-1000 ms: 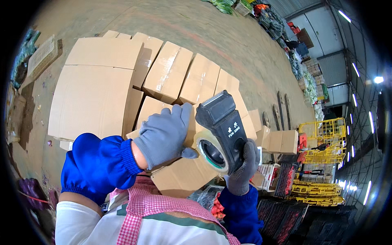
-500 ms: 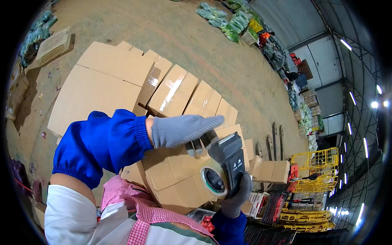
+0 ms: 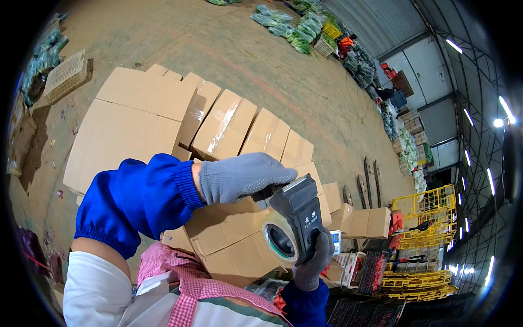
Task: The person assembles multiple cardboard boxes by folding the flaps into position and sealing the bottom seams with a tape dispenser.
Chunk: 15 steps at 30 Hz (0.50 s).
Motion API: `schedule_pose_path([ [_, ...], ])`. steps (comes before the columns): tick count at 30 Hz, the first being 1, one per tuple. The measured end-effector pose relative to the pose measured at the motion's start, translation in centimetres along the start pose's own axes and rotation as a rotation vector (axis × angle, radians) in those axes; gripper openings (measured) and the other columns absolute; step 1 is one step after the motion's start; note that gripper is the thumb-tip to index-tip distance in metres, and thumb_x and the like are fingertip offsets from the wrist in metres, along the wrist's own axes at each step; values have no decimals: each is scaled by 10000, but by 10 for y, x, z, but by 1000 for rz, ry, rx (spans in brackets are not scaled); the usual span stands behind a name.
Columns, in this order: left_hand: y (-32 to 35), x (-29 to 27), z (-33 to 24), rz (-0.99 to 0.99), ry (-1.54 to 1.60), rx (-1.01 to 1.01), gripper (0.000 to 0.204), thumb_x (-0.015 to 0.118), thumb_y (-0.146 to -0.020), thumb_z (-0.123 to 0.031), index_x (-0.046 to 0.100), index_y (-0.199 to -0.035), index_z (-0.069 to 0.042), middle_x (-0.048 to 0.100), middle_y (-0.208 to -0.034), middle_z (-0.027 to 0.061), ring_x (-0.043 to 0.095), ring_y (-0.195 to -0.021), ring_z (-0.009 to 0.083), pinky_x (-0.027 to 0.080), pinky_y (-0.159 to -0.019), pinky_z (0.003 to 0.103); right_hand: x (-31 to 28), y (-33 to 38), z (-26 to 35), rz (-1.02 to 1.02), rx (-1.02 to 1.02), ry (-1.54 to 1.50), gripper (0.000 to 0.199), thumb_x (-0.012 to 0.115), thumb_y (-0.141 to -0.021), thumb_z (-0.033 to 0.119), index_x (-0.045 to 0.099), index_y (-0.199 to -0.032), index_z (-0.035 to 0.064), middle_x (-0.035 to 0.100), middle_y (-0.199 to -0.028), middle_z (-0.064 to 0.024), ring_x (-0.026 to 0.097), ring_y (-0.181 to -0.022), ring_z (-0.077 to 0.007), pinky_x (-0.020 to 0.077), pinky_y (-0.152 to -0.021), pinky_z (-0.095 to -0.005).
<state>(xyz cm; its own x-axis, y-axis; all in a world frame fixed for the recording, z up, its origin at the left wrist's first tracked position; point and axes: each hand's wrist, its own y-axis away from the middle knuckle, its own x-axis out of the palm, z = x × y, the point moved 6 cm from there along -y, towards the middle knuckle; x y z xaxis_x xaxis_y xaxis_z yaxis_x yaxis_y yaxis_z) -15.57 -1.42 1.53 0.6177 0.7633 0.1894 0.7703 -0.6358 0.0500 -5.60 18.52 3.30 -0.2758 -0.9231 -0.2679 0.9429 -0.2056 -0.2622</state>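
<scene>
Right hand (image 3: pixel 315 257), grey glove: grip closed around the black dispenser (image 3: pixel 306 219), holding it tilted with its head toward the upper left. Tape roll (image 3: pixel 281 242) mounted on the dispenser's left side, facing the wearer.

Left hand (image 3: pixel 239 177), also gloved: back of hand uppermost, fingers reaching right to the dispenser's head. Fingertips partly hidden; cannot tell whether this grip is pinching tape or only resting there.

Dispenser position: in front of the right part of the near carton (image 3: pixel 231 264), which lies below both hands and is partly covered by the left blue sleeve (image 3: pixel 133 191).

Beyond the hands: row of cartons (image 3: pixel 267 133) side by side, clear tape visible along several tops. Larger carton (image 3: pixel 131 131) at left, broad face showing one crease. All on the floor (image 3: pixel 180 43). Yellow frames (image 3: pixel 430 229) at right; pale crate (image 3: pixel 66 76) at upper left.
</scene>
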Motion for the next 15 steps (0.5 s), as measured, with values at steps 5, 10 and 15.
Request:
schedule_pose_path([
  [5,-2,1,-3,-78,5,-6,312,592,-928,-307,657,-808,-27,581,-676,22,551,-616,83,452,-548,231,-2,-3,-4,45,-97,37,303,455,-908,250,549,-817,-23,520,-738,-31,482,-666,-98,380,-538,-250],
  [10,-8,-8,-9,-164,-270,57,325,588,-931,-260,612,-718,-15,521,-574,12,496,-528,73,415,-488,241,1,-1,-6,177,160,-262,355,495,-872,304,547,-944,-39,572,-783,-70,532,-702,-121,431,-560,-256],
  [15,-14,-19,-2,-226,-392,131,324,582,-928,-231,596,-699,-2,492,-552,17,476,-520,64,395,-467,252,12,-2,5,196,238,-256,413,556,-828,344,548,-971,-44,580,-822,-73,550,-739,-121,442,-597,-245],
])
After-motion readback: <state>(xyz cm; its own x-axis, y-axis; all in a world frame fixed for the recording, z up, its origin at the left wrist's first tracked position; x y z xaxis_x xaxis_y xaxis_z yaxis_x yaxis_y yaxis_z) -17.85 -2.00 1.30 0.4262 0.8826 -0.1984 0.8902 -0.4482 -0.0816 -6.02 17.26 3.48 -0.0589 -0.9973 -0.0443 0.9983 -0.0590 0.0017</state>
